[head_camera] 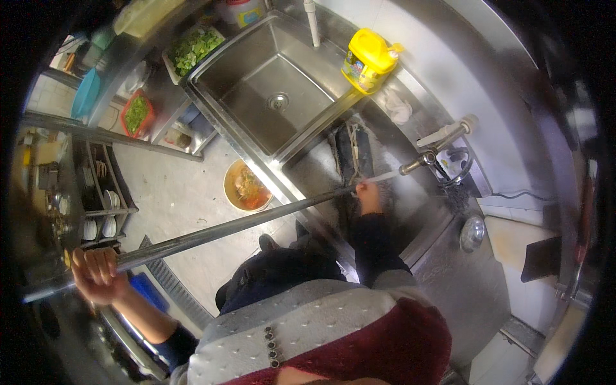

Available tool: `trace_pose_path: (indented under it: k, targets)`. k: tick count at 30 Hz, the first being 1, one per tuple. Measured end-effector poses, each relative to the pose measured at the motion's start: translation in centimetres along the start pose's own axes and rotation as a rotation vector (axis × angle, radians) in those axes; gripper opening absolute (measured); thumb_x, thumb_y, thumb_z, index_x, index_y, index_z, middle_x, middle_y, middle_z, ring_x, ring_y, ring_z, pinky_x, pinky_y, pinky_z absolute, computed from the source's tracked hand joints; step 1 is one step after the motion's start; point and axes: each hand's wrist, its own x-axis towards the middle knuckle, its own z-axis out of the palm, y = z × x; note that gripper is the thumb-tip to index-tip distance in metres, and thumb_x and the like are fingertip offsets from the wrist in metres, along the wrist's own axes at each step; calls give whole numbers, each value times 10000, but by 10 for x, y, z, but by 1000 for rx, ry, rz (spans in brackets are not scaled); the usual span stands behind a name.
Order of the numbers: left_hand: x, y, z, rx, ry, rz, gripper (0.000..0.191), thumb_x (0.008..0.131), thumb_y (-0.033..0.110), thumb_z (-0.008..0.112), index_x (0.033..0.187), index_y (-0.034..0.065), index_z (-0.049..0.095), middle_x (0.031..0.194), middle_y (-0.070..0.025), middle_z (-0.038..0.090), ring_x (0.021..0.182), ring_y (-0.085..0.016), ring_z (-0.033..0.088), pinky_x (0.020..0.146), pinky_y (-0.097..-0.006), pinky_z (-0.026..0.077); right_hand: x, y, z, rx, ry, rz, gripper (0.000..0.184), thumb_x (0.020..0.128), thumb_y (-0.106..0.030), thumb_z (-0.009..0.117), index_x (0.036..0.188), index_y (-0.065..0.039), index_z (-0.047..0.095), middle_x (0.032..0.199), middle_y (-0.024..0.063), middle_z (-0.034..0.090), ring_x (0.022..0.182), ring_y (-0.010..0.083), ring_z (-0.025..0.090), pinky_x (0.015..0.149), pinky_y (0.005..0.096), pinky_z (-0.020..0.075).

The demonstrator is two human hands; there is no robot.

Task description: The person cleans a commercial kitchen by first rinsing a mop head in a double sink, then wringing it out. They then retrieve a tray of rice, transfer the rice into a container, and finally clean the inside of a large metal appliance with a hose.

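Note:
A long dark mop handle or pole (pixel 231 224) runs from the lower left up into the right sink basin. My left hand (pixel 98 276) is closed around its outer part. My right hand (pixel 368 195) grips its inner end over the basin, just below the water running from the faucet (pixel 417 162). Beyond that hand a flat dark mop head (pixel 355 149), with a pale fringe and cords, lies in the basin. How it joins the pole is partly hidden by my hand.
The left sink basin (pixel 269 91) adjoins. A yellow jug (pixel 369 60) stands on the rim behind. A bucket with food scraps (pixel 236 185) is on the floor. Trays of greens (pixel 195 50) and racks with plates (pixel 111 199) stand at left. A metal bowl (pixel 472 234) lies at right.

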Motion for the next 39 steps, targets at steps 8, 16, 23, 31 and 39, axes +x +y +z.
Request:
trace_pose_path:
  k: [8,16,23,31,39]
  targets:
    - [-17,-3,-33,-5,148,-11,226,937,192,380,722,126,402,492,27,324,398,-59,273,421,-227,289,121,12,-54,235,-220,34,364,950,-218,365,1240,-1,394,721,54,418,494,152,376,419,252,365]
    - [21,-46,-126,8,569,-89,258,876,193,524,653,116,421,524,26,297,490,-97,296,536,-270,317,50,-3,-34,-556,-5,-183,357,882,-89,517,1208,38,444,819,131,529,570,148,487,441,273,405]
    - [90,-118,-207,301,815,-295,173,869,187,549,942,33,523,828,-71,559,782,-214,552,712,-375,452,-94,-12,32,-1087,432,-383,352,846,-227,584,1107,1,524,964,100,582,713,209,572,661,335,500]
    - [108,-172,-224,268,551,-506,209,873,145,520,1073,102,477,1018,-58,530,931,-197,511,816,-419,421,-261,-90,103,-489,83,-1610,188,858,-140,516,972,-1,571,938,73,567,818,148,518,751,287,399]
    - [4,-223,-121,579,-15,-515,176,764,54,528,939,49,511,864,-65,550,783,-143,529,614,-276,462,-218,-34,34,-626,370,-1058,249,824,-210,587,951,4,596,876,85,584,760,171,532,656,334,430]
